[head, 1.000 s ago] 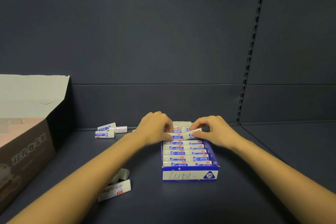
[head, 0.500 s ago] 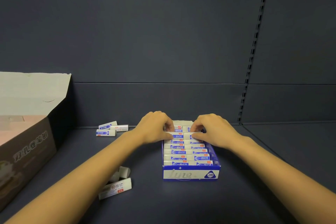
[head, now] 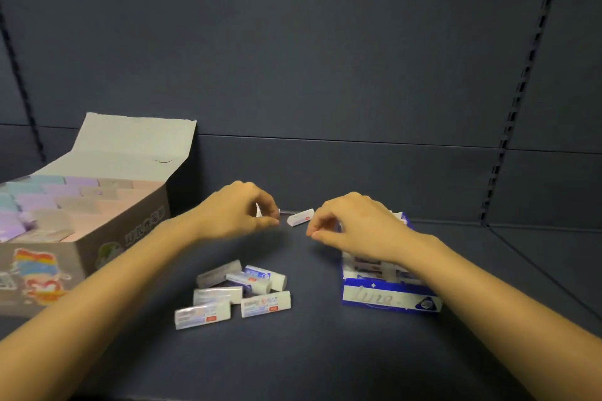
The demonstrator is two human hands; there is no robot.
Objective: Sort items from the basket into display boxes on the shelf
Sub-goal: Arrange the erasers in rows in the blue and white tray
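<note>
Just left of my right grip [head: 353, 228] a loose eraser [head: 300, 216] lies tilted on the shelf [head: 325, 368], its near end close to my fingertips [head: 312, 233] but apart from them. That grip is together, thumb and forefinger meeting on nothing. My left grip [head: 237, 213] is curled, further left of the same eraser, with a white sliver [head: 259, 210] showing between thumb and fingers. It may be a second eraser, but through the blur I cannot tell whether it is clamped or only lying behind the hand.

Beneath my right wrist sits the blue box [head: 391, 298], its rows largely hidden by my arm. Nearer me than both grips, between the forearms, lies a pile [head: 234, 290] of more erasers. Beyond the left forearm stands the brown box [head: 97, 247] of pastel blocks.

What could go wrong, as I judge it:

- **Eraser skids away:** both grips bear on the same small spot, so they may knock each other. Either could nudge the loose eraser towards the back wall, where it is harder to pinch.
- **Eraser twists out:** its wrapper looks slick, and a pinch at the tip alone could let it slip.
- **Box gets shoved:** my right forearm hangs over the blue box, so a careless pull back could push it or tip the pieces standing in it.
- **Rows pop up:** they look nearly full, and forcing one more in may lift its neighbours.
</note>
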